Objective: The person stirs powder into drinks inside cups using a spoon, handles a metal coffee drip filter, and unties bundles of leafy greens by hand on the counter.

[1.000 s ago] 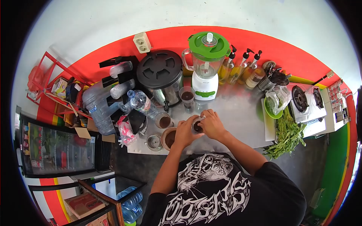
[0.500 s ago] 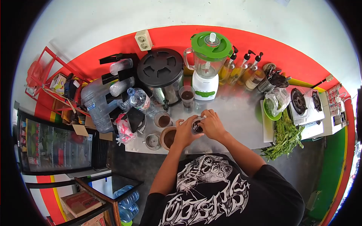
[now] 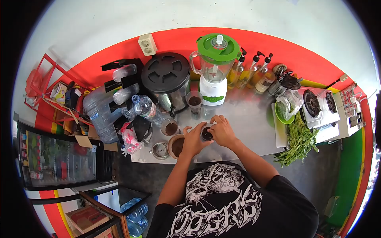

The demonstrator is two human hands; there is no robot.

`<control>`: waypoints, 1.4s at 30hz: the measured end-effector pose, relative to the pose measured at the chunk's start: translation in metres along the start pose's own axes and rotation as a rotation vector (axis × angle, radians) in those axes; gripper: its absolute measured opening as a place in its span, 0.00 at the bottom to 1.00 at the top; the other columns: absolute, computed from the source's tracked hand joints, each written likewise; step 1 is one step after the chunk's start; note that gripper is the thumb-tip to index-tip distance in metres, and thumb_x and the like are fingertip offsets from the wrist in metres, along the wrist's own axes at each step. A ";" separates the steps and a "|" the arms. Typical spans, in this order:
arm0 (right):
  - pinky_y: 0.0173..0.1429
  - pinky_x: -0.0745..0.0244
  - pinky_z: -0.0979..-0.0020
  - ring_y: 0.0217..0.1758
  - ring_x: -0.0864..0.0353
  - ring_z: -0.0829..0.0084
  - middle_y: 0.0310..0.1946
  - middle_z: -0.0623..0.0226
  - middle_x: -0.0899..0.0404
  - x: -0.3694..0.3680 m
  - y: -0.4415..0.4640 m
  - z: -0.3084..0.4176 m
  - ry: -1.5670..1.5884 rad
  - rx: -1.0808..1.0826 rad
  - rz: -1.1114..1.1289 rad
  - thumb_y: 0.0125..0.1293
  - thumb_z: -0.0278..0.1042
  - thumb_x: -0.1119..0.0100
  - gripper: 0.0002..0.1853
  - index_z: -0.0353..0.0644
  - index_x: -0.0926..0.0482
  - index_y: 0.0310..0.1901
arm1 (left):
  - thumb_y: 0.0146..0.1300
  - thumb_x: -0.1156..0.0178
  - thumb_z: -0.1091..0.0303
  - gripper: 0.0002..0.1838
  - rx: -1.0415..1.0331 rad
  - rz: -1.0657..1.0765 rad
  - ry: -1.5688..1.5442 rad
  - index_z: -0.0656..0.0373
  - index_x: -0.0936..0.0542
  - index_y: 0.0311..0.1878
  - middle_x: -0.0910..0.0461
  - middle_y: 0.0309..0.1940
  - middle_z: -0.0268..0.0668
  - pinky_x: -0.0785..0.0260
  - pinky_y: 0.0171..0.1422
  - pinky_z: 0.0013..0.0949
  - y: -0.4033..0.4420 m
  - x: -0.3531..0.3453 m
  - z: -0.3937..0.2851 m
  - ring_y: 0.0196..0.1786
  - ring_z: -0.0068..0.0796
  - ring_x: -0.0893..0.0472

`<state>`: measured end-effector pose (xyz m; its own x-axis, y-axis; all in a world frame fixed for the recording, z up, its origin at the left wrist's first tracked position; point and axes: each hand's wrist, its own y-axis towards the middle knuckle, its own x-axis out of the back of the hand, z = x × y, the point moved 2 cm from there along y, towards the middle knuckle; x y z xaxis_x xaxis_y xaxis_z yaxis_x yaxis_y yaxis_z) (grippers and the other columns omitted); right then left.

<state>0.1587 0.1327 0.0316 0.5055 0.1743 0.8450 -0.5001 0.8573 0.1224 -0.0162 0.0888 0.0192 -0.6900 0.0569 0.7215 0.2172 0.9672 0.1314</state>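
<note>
Head view — shiny counter [image 3: 250, 129], red wall [image 3: 174, 41] behind — hands [image 3: 223, 133] curled around clear cup [image 3: 206, 134].

a small clear cup [image 3: 206, 135] of something dark, between my two hands
i have its round, open mouth facing up, my left hand [image 3: 194, 140] curled about one side and my right hand's [image 3: 221, 131] fingers at the opposite rim; the near-black contents show pale glints, and it is near the counter's [image 3: 254, 137] front edge.
</note>
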 end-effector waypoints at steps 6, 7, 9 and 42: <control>0.66 0.33 0.58 0.64 0.29 0.58 0.55 0.64 0.23 -0.002 -0.004 0.004 -0.097 -0.011 0.041 0.68 0.36 0.31 0.09 0.40 0.08 0.36 | 0.49 0.15 0.52 0.47 -0.032 -0.043 0.001 0.52 0.27 0.71 0.13 0.58 0.36 0.47 0.75 0.50 -0.002 -0.004 0.002 0.59 0.34 0.14; 0.66 0.33 0.58 0.64 0.29 0.58 0.55 0.64 0.23 -0.001 -0.004 0.005 -0.097 -0.014 0.037 0.68 0.36 0.31 0.09 0.40 0.08 0.36 | 0.49 0.15 0.52 0.46 -0.035 -0.043 -0.004 0.52 0.27 0.70 0.13 0.58 0.37 0.47 0.75 0.50 -0.002 -0.004 0.003 0.59 0.35 0.14; 0.66 0.33 0.58 0.64 0.28 0.59 0.55 0.65 0.23 0.005 -0.005 0.008 -0.049 -0.007 -0.095 0.67 0.37 0.30 0.09 0.40 0.08 0.36 | 0.49 0.16 0.53 0.46 -0.035 -0.045 -0.006 0.52 0.27 0.70 0.12 0.58 0.37 0.47 0.75 0.51 -0.003 -0.005 0.002 0.58 0.35 0.14; 0.68 0.28 0.58 0.65 0.26 0.59 0.57 0.62 0.21 -0.002 -0.029 0.024 -0.058 -0.069 0.015 0.68 0.33 0.33 0.08 0.42 0.08 0.40 | 0.45 0.16 0.56 0.47 -0.084 0.073 -0.035 0.55 0.27 0.69 0.13 0.58 0.39 0.44 0.76 0.47 -0.015 -0.001 -0.005 0.59 0.37 0.14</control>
<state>0.1546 0.0959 0.0387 0.4556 0.1612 0.8754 -0.4570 0.8863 0.0747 -0.0150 0.0733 0.0201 -0.6935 0.1359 0.7075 0.3234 0.9363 0.1372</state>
